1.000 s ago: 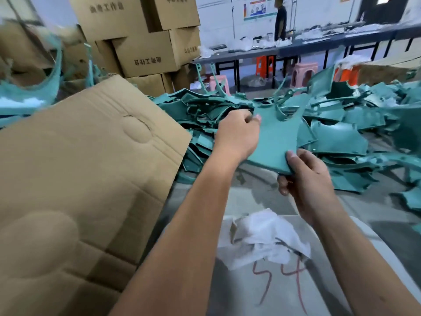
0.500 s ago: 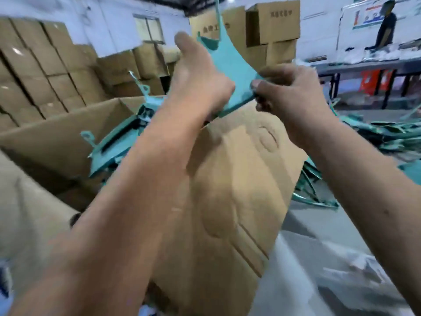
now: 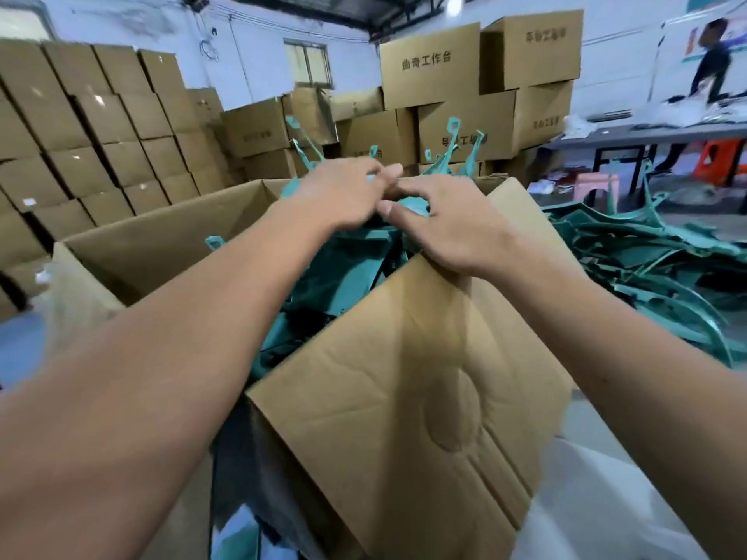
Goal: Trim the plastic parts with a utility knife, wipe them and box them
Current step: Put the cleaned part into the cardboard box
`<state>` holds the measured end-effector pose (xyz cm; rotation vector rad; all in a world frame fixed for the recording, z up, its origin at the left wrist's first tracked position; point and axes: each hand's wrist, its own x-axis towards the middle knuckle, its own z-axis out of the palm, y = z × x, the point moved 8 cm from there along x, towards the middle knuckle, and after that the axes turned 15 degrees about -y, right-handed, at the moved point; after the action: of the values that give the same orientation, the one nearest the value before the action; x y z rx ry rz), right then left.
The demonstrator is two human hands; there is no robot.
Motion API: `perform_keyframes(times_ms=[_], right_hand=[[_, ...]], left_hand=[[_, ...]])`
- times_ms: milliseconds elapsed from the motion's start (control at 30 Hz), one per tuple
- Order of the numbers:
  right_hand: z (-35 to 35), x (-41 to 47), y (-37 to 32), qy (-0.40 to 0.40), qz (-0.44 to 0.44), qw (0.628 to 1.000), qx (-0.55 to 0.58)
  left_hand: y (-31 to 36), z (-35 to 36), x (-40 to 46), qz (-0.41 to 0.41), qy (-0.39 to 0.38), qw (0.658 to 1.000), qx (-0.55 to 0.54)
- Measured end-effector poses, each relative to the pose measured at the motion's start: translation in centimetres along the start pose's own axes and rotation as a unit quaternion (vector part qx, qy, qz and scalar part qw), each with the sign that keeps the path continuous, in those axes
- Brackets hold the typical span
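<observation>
Green plastic part (image 3: 410, 208) sits under both hands' half-curled grip, left hand (image 3: 343, 196) and right hand (image 3: 448, 224), over box (image 3: 161, 244)

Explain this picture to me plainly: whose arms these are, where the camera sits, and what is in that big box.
There is no machine here. A person wears a camera on the head, so you look down along their two bare arms. The left hand and right hand meet above an open cardboard box, fingers on a teal plastic part; motion blur hides the exact grip. More teal parts lie inside the box. A loose heap of parts lies to the right. Stacked cartons fill the background.
</observation>
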<state>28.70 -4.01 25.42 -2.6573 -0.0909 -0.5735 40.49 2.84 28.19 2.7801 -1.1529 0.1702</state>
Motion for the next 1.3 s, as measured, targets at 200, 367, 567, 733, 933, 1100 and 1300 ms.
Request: perform_keyframes(times_ms=[200, 367, 567, 733, 933, 1100, 1300], right_hand=[[-1.1, -2.3, 1.6, 0.100, 0.022, 0.994, 0.028], [-1.6, -3.7, 3.2, 0.184, 0.062, 0.980, 0.050], [-1.2, -2.5, 2.4, 0.187, 0.053, 0.981, 0.014], [-0.7, -2.5, 2.3, 0.194, 0.041, 0.980, 0.008], [-1.1, -3.8, 2.5, 0.213, 0.044, 0.975, 0.037], [-3.3, -8.4, 7.1, 0.341, 0.086, 0.916, 0.190], [-2.6, -16.0, 16.9, 0.333, 0.250, 0.859, 0.299]], left_hand=[[3.8, 0.2, 0.4, 0.056, -0.003, 0.994, 0.092], [5.3, 4.8, 0.7, 0.094, -0.168, 0.966, 0.173], [0.7, 5.3, 2.4, 0.000, -0.219, 0.940, 0.261], [-0.1, 4.4, 2.7, -0.098, -0.286, 0.896, 0.327], [6.5, 3.5, 2.2, -0.067, -0.238, 0.888, 0.388], [15.0, 0.9, 2.0, 0.031, -0.155, 0.944, 0.289], [29.1, 2.1, 0.5, 0.178, -0.038, 0.982, -0.044]])
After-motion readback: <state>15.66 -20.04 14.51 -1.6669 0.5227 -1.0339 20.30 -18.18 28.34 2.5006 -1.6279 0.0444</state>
